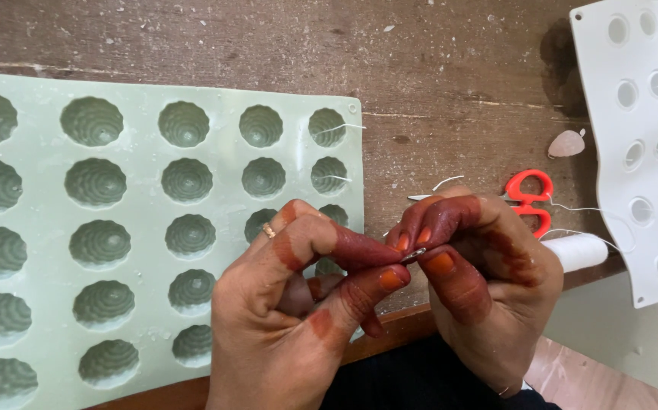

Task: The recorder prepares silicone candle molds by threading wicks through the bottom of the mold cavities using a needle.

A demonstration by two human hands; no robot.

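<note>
I see the left hand (291,304) and the right hand (481,273) meeting just beyond the near right corner of the pale green silicone mould tray with ribbed round cavities (40,220). Both grips are clenched, thumb against forefinger, on one small flat silver metal tab (414,254), held above the edge of the brown wooden tabletop (450,83); a ring shows on the left forefinger.

To do this step well, in my judgement: keep the tab pinched flat between the fingertips (389,279), brace the two hands against each other, and work close over the tabletop so a dropped piece stays in reach.

Right of the green tray lie red-handled scissors (528,199), a white thread spool (581,250) and a white plastic mould sheet with round holes (640,137). Thin white wicks (338,127) stand in the tray's rightmost cavities.
</note>
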